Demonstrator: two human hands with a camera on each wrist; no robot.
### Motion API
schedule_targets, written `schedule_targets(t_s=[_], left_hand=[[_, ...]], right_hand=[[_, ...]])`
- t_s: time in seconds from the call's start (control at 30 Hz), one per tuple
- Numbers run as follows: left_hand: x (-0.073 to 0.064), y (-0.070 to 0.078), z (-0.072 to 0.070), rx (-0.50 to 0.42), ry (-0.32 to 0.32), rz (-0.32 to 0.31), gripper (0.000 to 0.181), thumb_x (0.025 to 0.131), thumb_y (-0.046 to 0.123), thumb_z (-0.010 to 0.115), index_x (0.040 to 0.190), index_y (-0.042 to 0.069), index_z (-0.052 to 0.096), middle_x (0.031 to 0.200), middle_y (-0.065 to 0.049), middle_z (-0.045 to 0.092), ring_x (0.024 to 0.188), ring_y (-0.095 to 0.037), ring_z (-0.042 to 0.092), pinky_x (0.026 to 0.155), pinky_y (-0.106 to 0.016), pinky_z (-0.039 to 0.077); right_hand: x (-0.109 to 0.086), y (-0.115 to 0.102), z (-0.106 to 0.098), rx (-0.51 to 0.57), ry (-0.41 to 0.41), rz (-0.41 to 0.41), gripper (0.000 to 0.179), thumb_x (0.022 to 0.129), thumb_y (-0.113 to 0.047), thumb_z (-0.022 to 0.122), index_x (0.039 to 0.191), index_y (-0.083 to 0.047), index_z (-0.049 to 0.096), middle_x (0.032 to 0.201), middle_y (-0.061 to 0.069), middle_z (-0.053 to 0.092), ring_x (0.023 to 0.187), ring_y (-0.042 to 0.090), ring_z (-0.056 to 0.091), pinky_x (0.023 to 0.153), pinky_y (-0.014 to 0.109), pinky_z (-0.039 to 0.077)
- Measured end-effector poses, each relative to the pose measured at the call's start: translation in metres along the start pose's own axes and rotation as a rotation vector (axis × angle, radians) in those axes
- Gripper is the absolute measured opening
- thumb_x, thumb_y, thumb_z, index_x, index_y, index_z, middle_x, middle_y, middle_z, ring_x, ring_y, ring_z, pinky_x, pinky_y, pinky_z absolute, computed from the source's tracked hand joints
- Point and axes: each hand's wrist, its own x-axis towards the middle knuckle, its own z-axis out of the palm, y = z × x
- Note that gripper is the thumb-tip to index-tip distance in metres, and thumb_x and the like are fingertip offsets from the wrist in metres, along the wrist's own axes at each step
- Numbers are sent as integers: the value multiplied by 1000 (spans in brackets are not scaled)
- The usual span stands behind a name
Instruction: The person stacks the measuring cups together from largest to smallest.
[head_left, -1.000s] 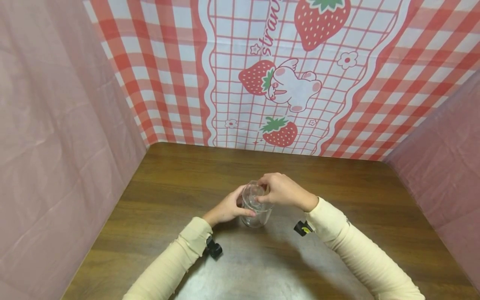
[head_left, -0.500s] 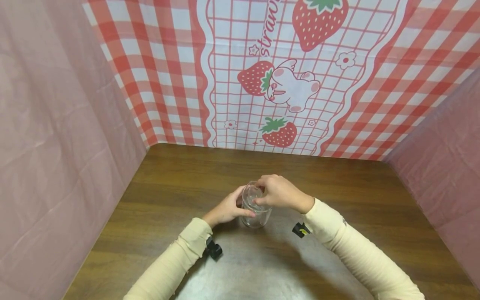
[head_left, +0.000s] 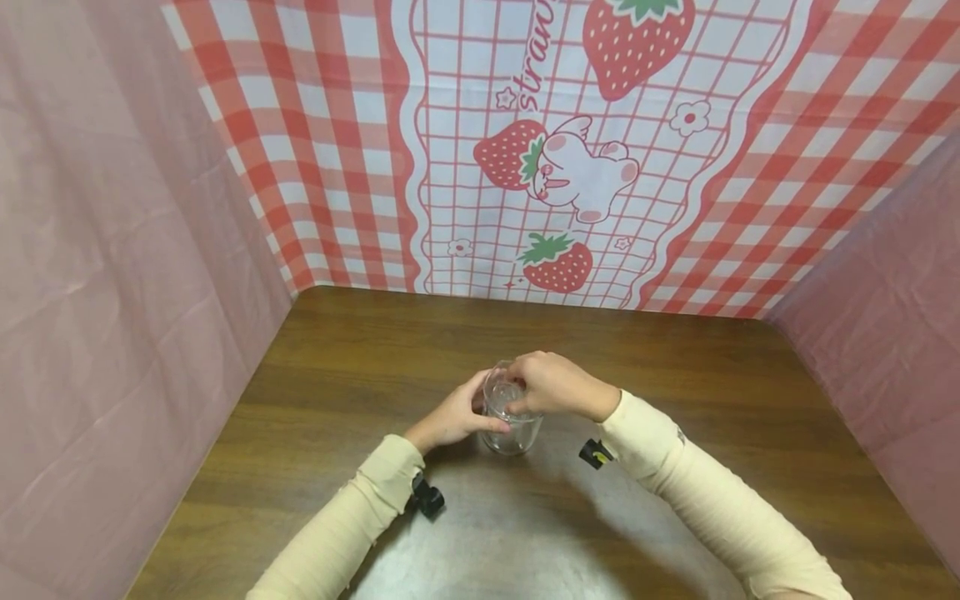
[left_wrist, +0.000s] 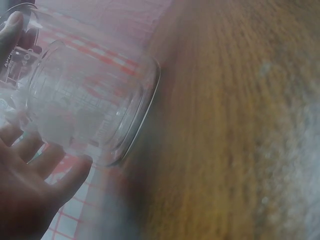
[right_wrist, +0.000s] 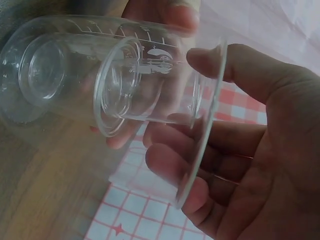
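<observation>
A clear glass beaker point(head_left: 517, 439) with white graduation marks stands upright on the table, gripped around its side by my left hand point(head_left: 452, 418). Nested at its bottom is a smaller clear beaker point(left_wrist: 82, 107), whose rim shows well below the outer one. My right hand point(head_left: 558, 385) reaches over the outer rim with fingertips inside the mouth. In the right wrist view, its thumb and fingers point(right_wrist: 167, 162) hold a still smaller clear beaker point(right_wrist: 160, 102), whose lower end overlaps the middle beaker's rim. Glass layers and reflections blur the edges between them.
The brown wooden table point(head_left: 360, 350) extends around the beakers. A red-and-white strawberry cloth point(head_left: 472, 200) hangs behind it, with pink curtains point(head_left: 112, 292) at both sides. Black cameras point(head_left: 427, 498) are worn on both wrists.
My right hand has shifted slightly left and down, its fingers deeper over the beaker's mouth. The left hand and the outer beaker have stayed nearly still.
</observation>
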Motion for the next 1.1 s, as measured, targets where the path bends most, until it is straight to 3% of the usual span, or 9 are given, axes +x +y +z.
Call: schedule_targets(t_s=[0.23, 0.57, 0.83, 1.1], left_hand=[[0, 0, 0, -6, 2, -1, 89, 79, 8, 79, 151, 2, 27, 149, -21, 43, 133, -37, 48, 112, -43, 44], [-2, -5, 1, -11, 5, 7, 87, 79, 5, 79, 150, 1, 28, 150, -21, 42, 133, -38, 48, 111, -42, 45], [0, -7, 1, -1, 5, 29, 86, 78, 5, 79, 148, 0, 31, 151, -21, 41, 132, -38, 49, 111, -42, 45], [0, -6, -1, 14, 13, 24, 86, 78, 7, 80, 148, 0, 31, 153, -20, 39, 135, -37, 45, 114, -45, 40]], right_hand=[[4, -1, 4, -20, -47, -10, 30, 71, -23, 80, 96, -8, 73, 67, -2, 59, 57, 5, 41, 50, 17, 36], [5, -4, 16, -148, -38, -46, 28, 72, -28, 81, 90, -9, 72, 82, 2, 71, 68, 15, 64, 62, 32, 57], [5, -6, 19, -199, -50, -40, 33, 72, -30, 82, 96, -9, 71, 91, 4, 72, 78, 21, 68, 70, 37, 60], [7, -9, 18, -240, -63, -1, 39, 72, -30, 82, 101, -8, 70, 89, 4, 72, 75, 22, 68, 70, 38, 60]])
